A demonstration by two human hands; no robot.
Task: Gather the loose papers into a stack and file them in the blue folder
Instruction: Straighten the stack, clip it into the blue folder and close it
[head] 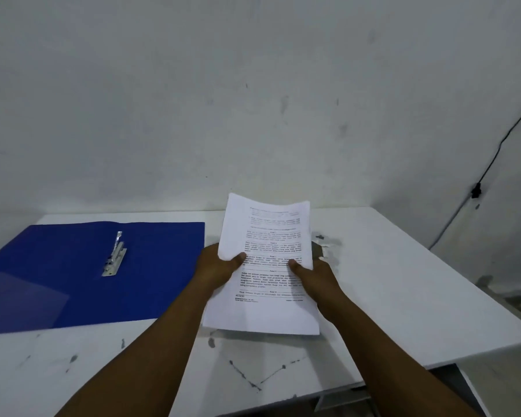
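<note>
Folder (73, 275) first, blue and lying open flat on the left of the white worktop (403, 296), its metal clip (115, 255) bare in the middle crease. Just right of the folder's edge comes my left hand (220, 266), closed on the left side of the paper stack (268, 266), thumb on the printed top sheet and fingers hidden underneath. The stack sits between my 2 hands, lifted off the worktop and tilted up toward me, its far end bending a little; the text is too small to read. My right hand (313, 278) grips the right side the same way, thumb pressed on the page. Further right, a dark cable (494, 164) runs down the wall (253, 85).
</note>
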